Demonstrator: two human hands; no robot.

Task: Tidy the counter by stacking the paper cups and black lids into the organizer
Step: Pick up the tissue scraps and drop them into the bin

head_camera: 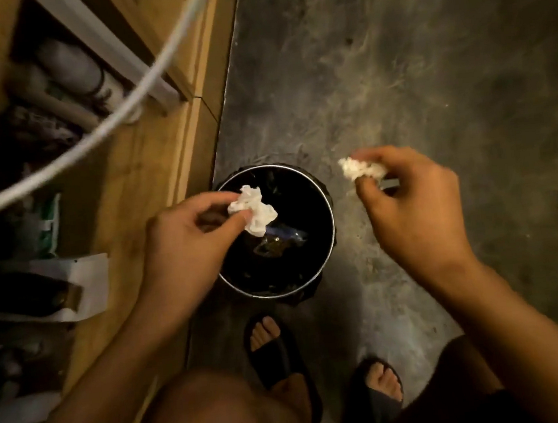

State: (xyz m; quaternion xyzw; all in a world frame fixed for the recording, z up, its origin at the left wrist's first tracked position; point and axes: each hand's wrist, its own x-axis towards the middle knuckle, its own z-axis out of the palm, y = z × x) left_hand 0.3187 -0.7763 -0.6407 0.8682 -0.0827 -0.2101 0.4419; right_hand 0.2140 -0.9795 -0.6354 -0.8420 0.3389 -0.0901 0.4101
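Note:
My left hand (pixel 184 242) pinches a crumpled white tissue (pixel 253 212) directly above the open mouth of a round black bin (pixel 325 241) on the floor. My right hand (pixel 415 210) holds a second crumpled white tissue (pixel 361 168) between thumb and fingers, to the right of the bin and over the bare floor. Some rubbish lies at the bottom of the bin. No paper cups, black lids or organizer are in view.
A wooden cabinet (pixel 150 176) with open shelves full of dim items stands at the left. A white cable (pixel 91 141) crosses in front of it. The grey concrete floor (pixel 426 58) stretches right. My two feet in black slides (pixel 275 353) stand below the bin.

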